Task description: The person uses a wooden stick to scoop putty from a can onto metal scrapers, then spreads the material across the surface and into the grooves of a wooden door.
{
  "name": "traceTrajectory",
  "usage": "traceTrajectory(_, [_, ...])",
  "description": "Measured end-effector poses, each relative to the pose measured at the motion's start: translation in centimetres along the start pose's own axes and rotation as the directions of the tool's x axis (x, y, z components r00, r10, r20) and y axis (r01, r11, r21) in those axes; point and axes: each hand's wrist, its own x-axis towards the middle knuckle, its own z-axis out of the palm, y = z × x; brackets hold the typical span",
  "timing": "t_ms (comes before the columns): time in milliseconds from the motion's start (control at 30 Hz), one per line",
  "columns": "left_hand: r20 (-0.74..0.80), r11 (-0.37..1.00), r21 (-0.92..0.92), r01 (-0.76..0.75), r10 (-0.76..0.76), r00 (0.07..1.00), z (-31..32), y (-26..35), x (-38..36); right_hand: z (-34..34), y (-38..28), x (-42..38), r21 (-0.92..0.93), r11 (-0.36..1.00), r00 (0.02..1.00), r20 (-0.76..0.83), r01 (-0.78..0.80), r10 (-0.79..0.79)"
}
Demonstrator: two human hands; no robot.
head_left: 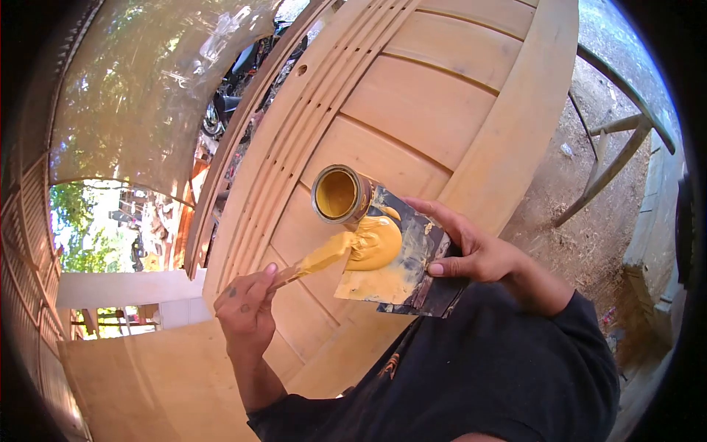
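Wooden door (pixel 412 110), pale and unfinished, fills most of the view; it lies tilted beneath both hands, with raised panels and a band of long grooves running away up and to the right. Beyond it, past the fingertips, are a dirt yard, a wooden frame and sunlit trees.

Nearer, the right hand (pixel 482 254) grips a dark board (pixel 423 276) from its right edge, thumb on top and fingers curled under. A heap of yellow-ochre putty (pixel 375 243) sits on the board, just left of that thumb. An open tin (pixel 340 194), its inside coated the same yellow, lies on its side at the board's far corner, mouth facing the viewer.

The left hand (pixel 247 309) is closed round the handle of a putty knife (pixel 317 258). The blade's long axis runs up and to the right from those fingers, and its tip is buried in the putty. The knife hand lies left of and below the heap; the board hand is closer to it.
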Motion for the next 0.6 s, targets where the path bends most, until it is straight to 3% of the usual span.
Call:
traceTrajectory(67, [-0.006,0.998,0.041,-0.051,0.051,0.999,-0.3,0.4,0.8,-0.4,0.0,0.1,-0.063,0.997,0.999,0.018,0.036,-0.035])
traceTrajectory(167, [0.036,0.991,0.089,-0.099,0.096,0.995,-0.6,1.0,1.9,-0.3,-0.5,0.0,-0.007,1.0,1.0,-0.004,0.007,-0.007])
traceTrajectory(267, [0.092,0.972,0.19,-0.142,0.127,0.988,-1.0,1.4,2.8,-1.1,-0.1,0.0,-0.107,0.992,0.998,0.002,0.064,-0.064])
traceTrajectory(467, [0.202,0.885,0.371,-0.28,0.218,0.955,-2.1,1.7,4.9,-1.4,-0.5,0.0,-0.047,0.996,0.997,-0.004,0.076,-0.076])
traceTrajectory(600, [0.283,0.828,0.467,-0.311,0.194,0.939,-3.2,2.3,6.3,-1.7,-0.8,0.0,-0.197,0.974,0.994,0.018,0.11,-0.109])
